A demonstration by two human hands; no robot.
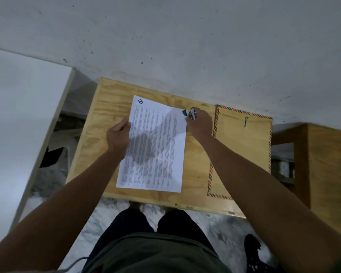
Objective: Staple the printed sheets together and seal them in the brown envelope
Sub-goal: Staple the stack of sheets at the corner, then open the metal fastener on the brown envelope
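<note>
The printed sheets [161, 154] lie as one white stack in the middle of the plywood table [98, 138]. My left hand [119, 135] pinches their left edge near the top. My right hand [200, 123] is closed around a small metal and teal stapler [191, 113] at the stack's top right corner. The brown envelope [242, 150], with a red and blue striped border and a metal clasp, lies flat to the right of the sheets, partly under my right forearm.
A grey wall rises right behind the table. A white panel [24, 115] leans at the left, with dark clutter on the floor beside it. A wooden cabinet [327, 164] stands at the right. My legs are below the table's front edge.
</note>
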